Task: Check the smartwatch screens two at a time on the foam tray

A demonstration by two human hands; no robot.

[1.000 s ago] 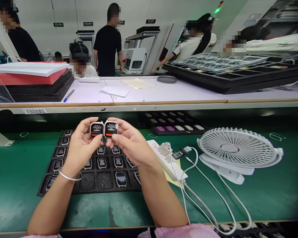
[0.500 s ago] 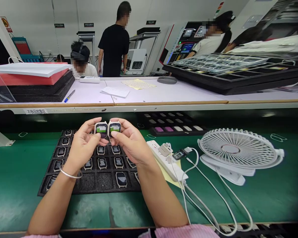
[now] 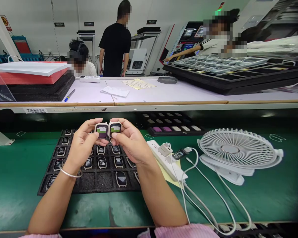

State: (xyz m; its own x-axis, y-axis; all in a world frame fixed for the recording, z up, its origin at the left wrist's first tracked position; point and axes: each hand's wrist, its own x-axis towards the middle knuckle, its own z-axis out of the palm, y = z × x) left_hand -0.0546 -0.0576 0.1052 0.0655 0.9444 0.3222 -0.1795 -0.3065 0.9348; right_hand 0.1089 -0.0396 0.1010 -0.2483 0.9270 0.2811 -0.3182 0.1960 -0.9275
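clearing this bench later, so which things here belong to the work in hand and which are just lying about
Part of the work, it seems:
left watch, in the left hand
right watch, in the right hand
tray holding more watches

Probably just lying about:
fan
power strip
pen
white paper

A green bench [image 3: 13, 188] fills the lower frame. On it lie a watch tray [image 3: 104, 181] left of centre, a dark tray [image 3: 176, 132] at centre, a fan [image 3: 229, 148] at right, and, between tray and fan, yellow paper [image 3: 169, 180] partly under a power strip [image 3: 172, 169], with cables [image 3: 224, 194] trailing to the lower edge. Across the middle, a white shelf [image 3: 149, 96] bears a foam stack [image 3: 56, 91] at left, a pen [image 3: 70, 95], papers [image 3: 115, 92], and a black tray [image 3: 225, 87] at right.
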